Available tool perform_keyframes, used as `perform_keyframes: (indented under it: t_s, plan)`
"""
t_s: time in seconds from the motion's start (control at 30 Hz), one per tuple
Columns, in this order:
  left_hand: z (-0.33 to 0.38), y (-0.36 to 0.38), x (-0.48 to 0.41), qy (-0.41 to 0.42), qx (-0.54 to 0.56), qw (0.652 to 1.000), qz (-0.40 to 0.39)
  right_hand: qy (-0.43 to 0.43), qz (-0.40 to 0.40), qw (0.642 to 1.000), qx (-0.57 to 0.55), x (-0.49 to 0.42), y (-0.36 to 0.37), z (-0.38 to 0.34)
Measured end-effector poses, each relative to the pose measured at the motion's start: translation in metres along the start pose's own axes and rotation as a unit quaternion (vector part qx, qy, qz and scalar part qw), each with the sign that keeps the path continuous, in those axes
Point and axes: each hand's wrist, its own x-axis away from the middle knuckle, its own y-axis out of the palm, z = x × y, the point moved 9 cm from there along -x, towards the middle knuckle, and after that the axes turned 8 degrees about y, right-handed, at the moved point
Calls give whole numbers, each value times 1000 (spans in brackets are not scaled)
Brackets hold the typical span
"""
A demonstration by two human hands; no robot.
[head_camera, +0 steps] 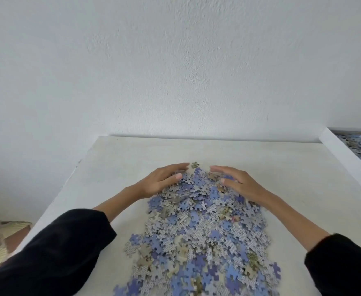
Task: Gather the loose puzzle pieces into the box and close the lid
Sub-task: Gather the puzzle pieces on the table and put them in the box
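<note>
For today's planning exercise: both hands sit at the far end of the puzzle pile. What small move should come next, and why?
Probably rake both hands inward to bunch a scoopable heap. The left hand and right hand lie open, flanking the far end of the puzzle pieces, sprawled loosely; the box sits at right.

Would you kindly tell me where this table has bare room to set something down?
Bare table: the far strip between the puzzle pieces and the wall; left, from the left hand to the table edge; right, between the right hand and the box. Crowded: the middle down to the near edge.
</note>
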Motion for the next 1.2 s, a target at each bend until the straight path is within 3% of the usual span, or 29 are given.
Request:
perform_keyframes:
  t_s: [0.17, 0.37, 0.63, 0.73, 0.97, 1.2]
  plan:
    - [-8, -6, 46, -27, -41, 999, 7, 31, 88, 992, 84, 42, -20, 29]
    - [1, 17, 62, -38, -151, 987, 29, 36, 99, 969, 222, 55, 13, 33]
    - [23, 16, 82, -29, -113, 993, 27, 32, 140, 984, 108, 75, 1, 16]
    - [26, 14, 114, -24, -144, 989, 1, 26, 133, 985, 106, 103, 6, 18]
    - [45, 34, 175, -27, -96, 995, -21, 10, 88, 992, 95, 157, 27, 20]
    - [51, 52, 178, -26, -232, 972, -16, -16, 35, 958, 283, 186, 69, 10]
